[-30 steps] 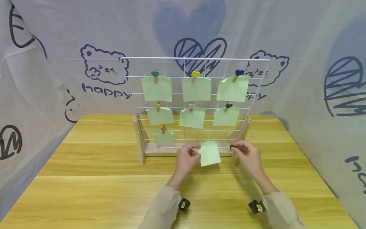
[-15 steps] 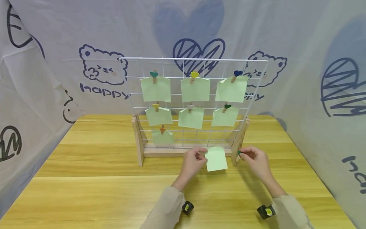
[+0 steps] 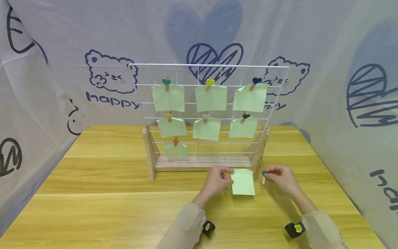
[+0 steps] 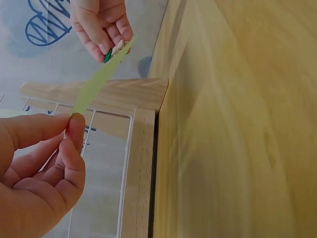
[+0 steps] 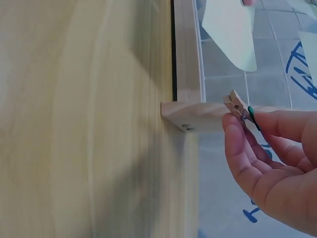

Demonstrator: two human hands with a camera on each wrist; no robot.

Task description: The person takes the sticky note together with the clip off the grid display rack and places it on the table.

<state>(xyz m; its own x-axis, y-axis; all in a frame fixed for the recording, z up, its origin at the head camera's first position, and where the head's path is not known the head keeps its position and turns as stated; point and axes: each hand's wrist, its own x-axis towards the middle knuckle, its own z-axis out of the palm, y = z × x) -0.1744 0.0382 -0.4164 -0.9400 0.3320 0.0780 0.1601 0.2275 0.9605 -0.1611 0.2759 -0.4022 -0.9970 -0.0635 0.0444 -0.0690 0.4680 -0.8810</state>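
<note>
Loose note (image 3: 243, 182): I see one pale green square sheet held in front of the rack (image 3: 186, 166), close to the rack's right foot (image 3: 258, 157).
Left hand (image 3: 217, 181): its grip pinches the loose note by the left edge, between thumb and forefinger.
Right hand (image 3: 284, 178): its grip pinches a small wooden clip (image 5: 237, 106) with a green top. From my head view, hand and clip are in front of the rack's right foot, just beside the sheet but apart from it.
Clipped notes (image 3: 168, 98): seven hang on the rack's white wire grid; three in the top row, three in the middle, one at the lower left.
Surface (image 3: 93, 207): yellowish wood grain, beneath the rack.
Backdrop (image 3: 149, 31): pale cloth behind the rack, printed with hearts, bears and "happy".
</note>
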